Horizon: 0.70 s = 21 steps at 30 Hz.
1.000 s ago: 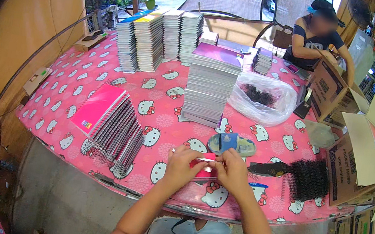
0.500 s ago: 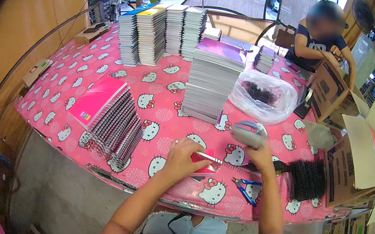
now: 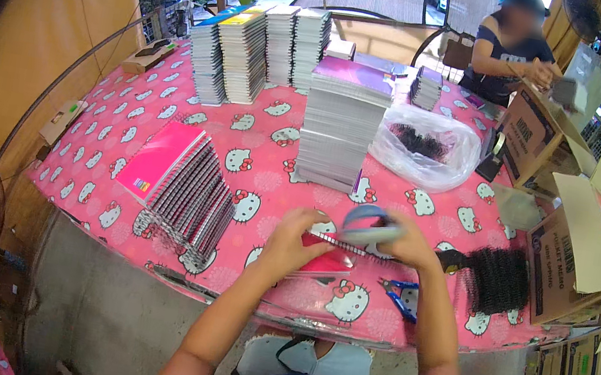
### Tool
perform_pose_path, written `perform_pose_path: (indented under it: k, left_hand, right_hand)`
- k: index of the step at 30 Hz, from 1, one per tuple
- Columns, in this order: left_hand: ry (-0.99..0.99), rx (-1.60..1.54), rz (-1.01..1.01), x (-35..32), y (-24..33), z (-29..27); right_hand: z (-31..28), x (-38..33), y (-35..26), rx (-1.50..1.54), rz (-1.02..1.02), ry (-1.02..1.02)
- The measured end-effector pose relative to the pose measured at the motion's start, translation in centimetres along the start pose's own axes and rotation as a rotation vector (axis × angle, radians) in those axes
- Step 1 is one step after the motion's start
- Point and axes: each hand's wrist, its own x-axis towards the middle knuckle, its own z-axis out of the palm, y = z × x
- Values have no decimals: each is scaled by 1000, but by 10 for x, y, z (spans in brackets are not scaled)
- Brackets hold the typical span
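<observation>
At the near middle of the table, my left hand (image 3: pixel 289 247) is closed on the spine side of a small pink-covered notebook (image 3: pixel 326 263). A thin dark coil (image 3: pixel 377 259) runs along that spine and sticks out to the right. My right hand (image 3: pixel 409 241) is closed around a rounded grey-and-blue handheld tool (image 3: pixel 367 229), just above the spine; its exact kind is unclear. Blue-handled pliers (image 3: pixel 403 298) lie below the right wrist. Beyond that wrist is a bundle of black plastic coils (image 3: pixel 495 282).
Pink spiral notebooks (image 3: pixel 177 187) are stacked at left. A tall notebook stack (image 3: pixel 337 134) stands ahead, with more stacks (image 3: pixel 228 52) behind. A plastic bag (image 3: pixel 454 170) holds black coils. Cardboard boxes (image 3: pixel 568 272) line the right; a person (image 3: pixel 509 59) works at the far right.
My right hand has moved left with the tool, closer to the notebook's spine. The left hand stays on the notebook. The other person has straightened, hands raised from the box.
</observation>
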Motion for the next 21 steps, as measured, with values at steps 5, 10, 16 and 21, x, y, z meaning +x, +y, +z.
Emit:
perform_pose_path:
  k: [5,10,16,21]
  left_hand:
    - [132,-303,-338,-17,-14,-7]
    - [155,-579,-508,-30,-29,-10]
    - [121,-780,-581,-27,-32,-18]
    - [120,-760,-491,-26,-26,-16]
  right_hand:
    - [6,12,-12,148,-103,32]
    - [12,44,-22,-295,-84,17]
    - [4,30,10,-698,43,401]
    - [4,-24,39,-903,-206,470]
